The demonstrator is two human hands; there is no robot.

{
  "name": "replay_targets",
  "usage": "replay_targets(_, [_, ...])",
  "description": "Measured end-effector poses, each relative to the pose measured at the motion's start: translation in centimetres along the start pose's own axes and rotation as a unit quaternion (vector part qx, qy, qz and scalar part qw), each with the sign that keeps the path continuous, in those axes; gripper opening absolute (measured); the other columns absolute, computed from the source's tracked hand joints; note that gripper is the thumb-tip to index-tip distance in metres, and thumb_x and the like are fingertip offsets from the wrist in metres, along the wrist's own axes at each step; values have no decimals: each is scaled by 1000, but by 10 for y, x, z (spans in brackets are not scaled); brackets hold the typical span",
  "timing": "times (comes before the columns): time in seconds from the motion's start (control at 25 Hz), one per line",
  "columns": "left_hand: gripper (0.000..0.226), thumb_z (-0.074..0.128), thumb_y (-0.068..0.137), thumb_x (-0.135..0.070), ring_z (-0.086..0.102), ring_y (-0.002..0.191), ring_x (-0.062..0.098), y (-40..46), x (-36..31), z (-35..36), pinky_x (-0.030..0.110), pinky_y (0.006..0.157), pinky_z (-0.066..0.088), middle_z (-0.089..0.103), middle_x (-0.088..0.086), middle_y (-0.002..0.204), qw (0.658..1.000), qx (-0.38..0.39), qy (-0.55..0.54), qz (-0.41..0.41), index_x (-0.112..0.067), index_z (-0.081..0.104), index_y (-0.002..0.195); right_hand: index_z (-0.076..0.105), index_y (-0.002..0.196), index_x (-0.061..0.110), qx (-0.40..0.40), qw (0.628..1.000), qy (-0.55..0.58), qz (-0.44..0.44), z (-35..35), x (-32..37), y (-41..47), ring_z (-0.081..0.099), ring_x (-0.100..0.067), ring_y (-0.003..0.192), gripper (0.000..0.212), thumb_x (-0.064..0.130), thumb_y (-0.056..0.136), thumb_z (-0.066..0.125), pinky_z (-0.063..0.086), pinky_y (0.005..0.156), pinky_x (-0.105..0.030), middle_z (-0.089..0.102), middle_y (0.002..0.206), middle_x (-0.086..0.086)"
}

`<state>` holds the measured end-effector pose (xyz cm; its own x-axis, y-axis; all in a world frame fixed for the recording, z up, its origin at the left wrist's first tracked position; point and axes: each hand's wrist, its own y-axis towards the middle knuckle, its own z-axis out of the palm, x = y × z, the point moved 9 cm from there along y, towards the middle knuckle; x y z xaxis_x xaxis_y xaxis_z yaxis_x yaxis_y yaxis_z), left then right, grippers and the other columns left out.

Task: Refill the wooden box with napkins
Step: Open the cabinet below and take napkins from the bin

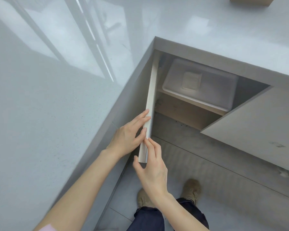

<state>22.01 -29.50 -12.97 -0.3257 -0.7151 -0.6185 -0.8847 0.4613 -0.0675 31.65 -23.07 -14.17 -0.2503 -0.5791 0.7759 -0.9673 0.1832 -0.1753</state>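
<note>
Two hands, left hand (pixel 127 137) and right hand (pixel 153 172), gripping one open cabinet door (pixel 150 104); one lidded plastic bin (pixel 202 84) holding napkins (pixel 191 80) mid-frame.

Single head-worn view, looking steeply down and forward, close above both hands at the open cupboard door (pixel 148 112) beside the table (pixel 57 97).
</note>
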Motion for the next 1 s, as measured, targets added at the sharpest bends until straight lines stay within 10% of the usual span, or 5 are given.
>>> replay_targets(0.36, [47,43,91,-24,20,141,24,10,-34,5,38,112,19,31,7,150,993,16,111,45,-10,39,136,47,132,17,-20,999,-14,-31,-36,-9,0,41,-6,129,50,31,86,59,31,114,-37,50,137,6])
replay_targets(0.56, [53,38,93,-29,7,144,21,37,-62,28,34,116,4,19,5,155,982,75,148,86,-12,25,142,27,143,18,-20,989,-146,18,-80,-47,44,10,-13,145,63,39,89,51,0,118,-33,23,155,2])
replay_targets(1.0, [66,33,90,-43,3,144,22,136,-63,63,42,116,-1,10,7,157,975,101,199,-21,-13,11,145,17,145,17,29,952,-303,21,-144,-92,162,8,-23,145,75,46,85,52,4,118,-44,17,157,-4])
